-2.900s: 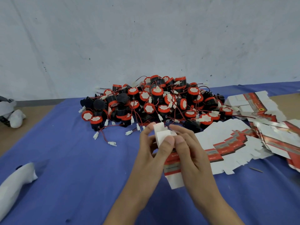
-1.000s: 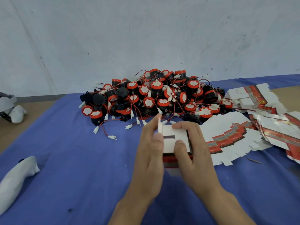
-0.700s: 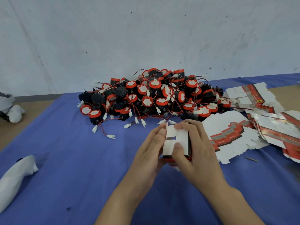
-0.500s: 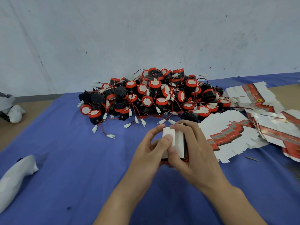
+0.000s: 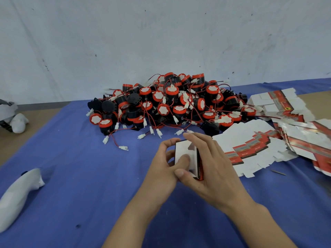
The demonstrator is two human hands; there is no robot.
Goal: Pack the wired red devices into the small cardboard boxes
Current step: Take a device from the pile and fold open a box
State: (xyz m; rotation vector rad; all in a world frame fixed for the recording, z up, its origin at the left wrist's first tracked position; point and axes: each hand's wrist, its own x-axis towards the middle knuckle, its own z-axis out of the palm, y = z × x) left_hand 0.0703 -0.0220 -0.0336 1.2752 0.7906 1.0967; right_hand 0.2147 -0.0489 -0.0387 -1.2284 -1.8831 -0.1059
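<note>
A small cardboard box (image 5: 184,151), white with a red side, is held low over the blue cloth between both hands. My left hand (image 5: 165,169) grips its left side, with the thumb pressing on the white end flaps. My right hand (image 5: 209,169) wraps the right side, fingers over the top and thumb under the front edge. A big heap of red and black wired devices (image 5: 172,104) with white connectors lies just behind the hands.
Flat unfolded box blanks (image 5: 250,149) fan out right of my hands, with more stacks (image 5: 279,104) at the far right. A white wrapped object (image 5: 18,196) lies at the left front. The blue cloth (image 5: 80,176) covers the table; a wall stands behind.
The flat blank has been folded up into a box. Over the last second the end flaps were pushed in and both hands closed tighter around it.
</note>
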